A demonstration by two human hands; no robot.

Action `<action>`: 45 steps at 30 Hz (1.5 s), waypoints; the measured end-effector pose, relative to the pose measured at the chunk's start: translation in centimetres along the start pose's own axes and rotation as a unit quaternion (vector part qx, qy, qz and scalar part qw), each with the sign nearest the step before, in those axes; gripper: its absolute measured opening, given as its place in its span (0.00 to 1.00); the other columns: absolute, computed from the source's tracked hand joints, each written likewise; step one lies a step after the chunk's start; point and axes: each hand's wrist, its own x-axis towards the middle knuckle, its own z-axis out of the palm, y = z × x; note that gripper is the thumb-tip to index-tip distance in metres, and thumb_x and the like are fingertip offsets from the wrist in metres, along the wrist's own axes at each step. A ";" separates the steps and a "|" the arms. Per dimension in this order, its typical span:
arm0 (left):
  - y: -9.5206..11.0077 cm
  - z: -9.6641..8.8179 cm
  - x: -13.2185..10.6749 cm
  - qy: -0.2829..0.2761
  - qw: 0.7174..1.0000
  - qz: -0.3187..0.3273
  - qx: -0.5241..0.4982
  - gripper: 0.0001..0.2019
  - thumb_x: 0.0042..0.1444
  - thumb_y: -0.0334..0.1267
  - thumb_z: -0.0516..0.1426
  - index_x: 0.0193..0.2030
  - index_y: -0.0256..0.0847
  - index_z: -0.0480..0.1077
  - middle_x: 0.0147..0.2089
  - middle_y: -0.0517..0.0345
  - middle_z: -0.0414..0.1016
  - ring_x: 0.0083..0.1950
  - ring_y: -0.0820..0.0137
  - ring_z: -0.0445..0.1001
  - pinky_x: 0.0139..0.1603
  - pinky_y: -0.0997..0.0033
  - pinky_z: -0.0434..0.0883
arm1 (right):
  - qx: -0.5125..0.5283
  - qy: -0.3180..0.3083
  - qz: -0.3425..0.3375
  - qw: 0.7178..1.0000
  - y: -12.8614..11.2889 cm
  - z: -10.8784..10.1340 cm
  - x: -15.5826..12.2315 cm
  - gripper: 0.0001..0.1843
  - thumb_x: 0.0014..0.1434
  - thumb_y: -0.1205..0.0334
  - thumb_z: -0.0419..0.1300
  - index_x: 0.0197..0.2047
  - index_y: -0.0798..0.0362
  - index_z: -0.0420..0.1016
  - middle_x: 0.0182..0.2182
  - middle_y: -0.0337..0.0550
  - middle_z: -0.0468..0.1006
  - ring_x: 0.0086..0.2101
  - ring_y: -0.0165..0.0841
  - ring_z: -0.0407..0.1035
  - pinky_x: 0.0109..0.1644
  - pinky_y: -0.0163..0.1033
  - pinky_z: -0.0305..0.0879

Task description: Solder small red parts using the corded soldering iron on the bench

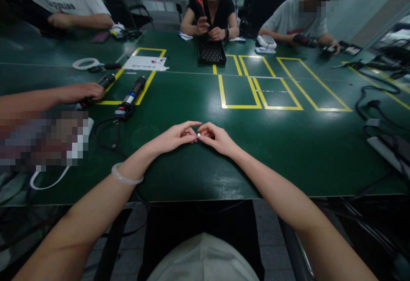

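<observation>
Now a small pale piece (198, 135) is pinched where the fingertips of the left hand (182, 135) and the right hand (218, 138) are brought together, thumbs and fingers drawn almost closed around it. Most of that piece is covered by skin, so its shape and far end can't be made out. Under the grip, the green table (272, 153) is overhung by both forearms. Beyond the grip to the left, a blue-banded tool (130, 97) is laid down, and beside it a dark tool (108, 80) is half hidden by a co-worker's hand (91, 91). Straight beyond, a black tray (212, 62) is seen, its contents too small to be told. Far right, cables (357, 106) are partly lost in gloom.
</observation>
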 end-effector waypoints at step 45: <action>-4.9 -12.4 -5.1 0.316 0.763 -0.387 0.410 0.43 0.52 0.72 0.51 0.55 0.31 0.73 0.44 0.39 0.74 0.49 0.48 0.72 0.44 0.54 0.68 | -0.033 0.007 0.020 0.999 0.4 -0.4 0.1 0.09 0.58 0.63 0.62 0.43 0.53 0.70 0.31 0.36 0.73 0.29 0.27 0.66 0.36 0.35 0.64</action>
